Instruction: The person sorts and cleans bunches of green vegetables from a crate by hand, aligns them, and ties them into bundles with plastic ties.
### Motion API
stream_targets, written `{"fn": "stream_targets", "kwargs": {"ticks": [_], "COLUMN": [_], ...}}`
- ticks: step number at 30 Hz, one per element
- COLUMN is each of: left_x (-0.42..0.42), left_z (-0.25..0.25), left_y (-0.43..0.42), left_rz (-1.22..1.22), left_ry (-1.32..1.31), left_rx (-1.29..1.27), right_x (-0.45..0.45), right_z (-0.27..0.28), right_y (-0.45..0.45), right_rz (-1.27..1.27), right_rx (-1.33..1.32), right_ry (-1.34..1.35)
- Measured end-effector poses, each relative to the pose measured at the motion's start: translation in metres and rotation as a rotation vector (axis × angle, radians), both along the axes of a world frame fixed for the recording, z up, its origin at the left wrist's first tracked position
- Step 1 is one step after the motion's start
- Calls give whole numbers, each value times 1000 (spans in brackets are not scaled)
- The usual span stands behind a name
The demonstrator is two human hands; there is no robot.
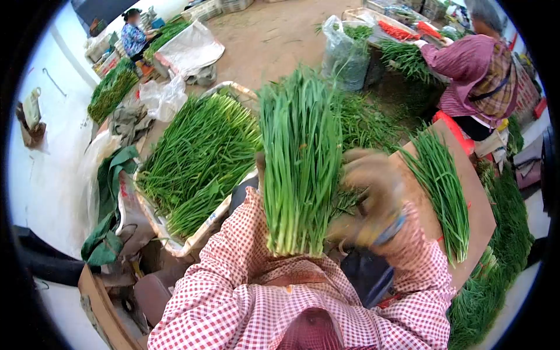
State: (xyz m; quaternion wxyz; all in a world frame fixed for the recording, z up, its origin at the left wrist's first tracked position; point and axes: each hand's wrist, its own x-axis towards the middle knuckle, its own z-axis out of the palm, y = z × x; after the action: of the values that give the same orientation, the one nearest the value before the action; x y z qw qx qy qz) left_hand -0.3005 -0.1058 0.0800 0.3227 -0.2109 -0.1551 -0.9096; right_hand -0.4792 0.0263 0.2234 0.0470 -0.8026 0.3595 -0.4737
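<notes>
A thick bunch of garlic chives [300,163] stands upright in front of my chest, leaf tips up and pale stem ends down. My left hand [261,169] grips it from the left and behind; most of that hand is hidden by the leaves. Just right of the bunch is my right hand [373,195], gloved and smeared by motion, so its fingers cannot be read. A smaller bundle of chives [440,195] lies on a brown board [408,175] to my right. On my left, a lined crate [195,242] is heaped with loose chives [198,157].
A co-worker in a purple top [466,64] bends over greens at the upper right, near a clear plastic bag [347,61]. Another person [135,38] sits at the far left. More greens [496,280] are piled right of the board. Loose leaves [367,122] cover the floor ahead.
</notes>
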Motion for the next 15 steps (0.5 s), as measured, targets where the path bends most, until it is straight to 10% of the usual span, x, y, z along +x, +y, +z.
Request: {"fn": "stream_targets", "kwargs": {"ticks": [3,8,10,15], "left_x": [-11,-63,-92,-171], "left_z": [-1,41,54,111], "left_y": [-5,14,11,15], "left_rz": [-18,120,148,290], "left_ry": [-88,-851,-783,-682], "left_rx": [-123,-529,-684,-1026], "right_x": [-59,-91,-97,-127], "right_z": [-31,-49,-42,28], "right_y": [-4,-29,-41,-33], "right_rz": [-535,-254,-278,-212], "right_rx": [544,897,952,292], "right_ry": [-313,-641,-770,-714]}}
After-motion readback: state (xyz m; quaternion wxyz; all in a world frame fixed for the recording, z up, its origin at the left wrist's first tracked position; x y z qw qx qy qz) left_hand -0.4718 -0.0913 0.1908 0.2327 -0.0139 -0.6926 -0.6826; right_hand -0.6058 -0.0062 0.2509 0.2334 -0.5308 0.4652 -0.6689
